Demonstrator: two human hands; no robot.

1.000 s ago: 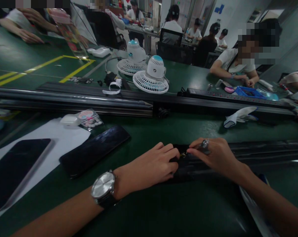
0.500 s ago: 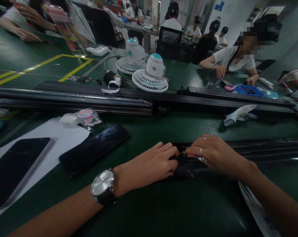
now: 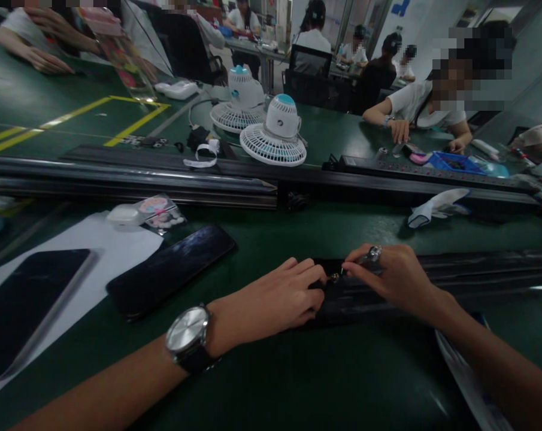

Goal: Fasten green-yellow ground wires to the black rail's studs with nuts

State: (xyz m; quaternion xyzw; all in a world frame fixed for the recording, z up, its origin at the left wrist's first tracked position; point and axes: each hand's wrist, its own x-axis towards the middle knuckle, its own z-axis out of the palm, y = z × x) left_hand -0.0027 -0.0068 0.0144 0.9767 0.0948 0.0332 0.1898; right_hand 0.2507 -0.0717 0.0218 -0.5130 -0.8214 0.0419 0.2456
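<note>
My left hand (image 3: 293, 293), its wrist wearing a watch, rests with curled fingers at the end of a long black strip (image 3: 387, 305). From its fingertips sticks out a small brass-coloured metal part (image 3: 333, 278), mostly hidden by the fingers. Just right of that part, my right hand (image 3: 390, 272) hovers over the strip. Its thumb and forefinger pinch a tiny thin silvery piece (image 3: 342, 270), too small to name. A gap shows between this piece and the brass-coloured part.
Two phones, one a dark phone (image 3: 172, 272), lie left on white paper (image 3: 104, 239) and the green table. Black rails (image 3: 131, 179) and a power strip (image 3: 432, 173) cross behind. Beyond stand two small fans (image 3: 275, 134). A white glove (image 3: 436, 206) lies right; co-workers sit opposite.
My right hand has drawn slightly right from the brass-coloured part and turned, its thumb and forefinger now showing apart from my left hand. My left hand stays in place.
</note>
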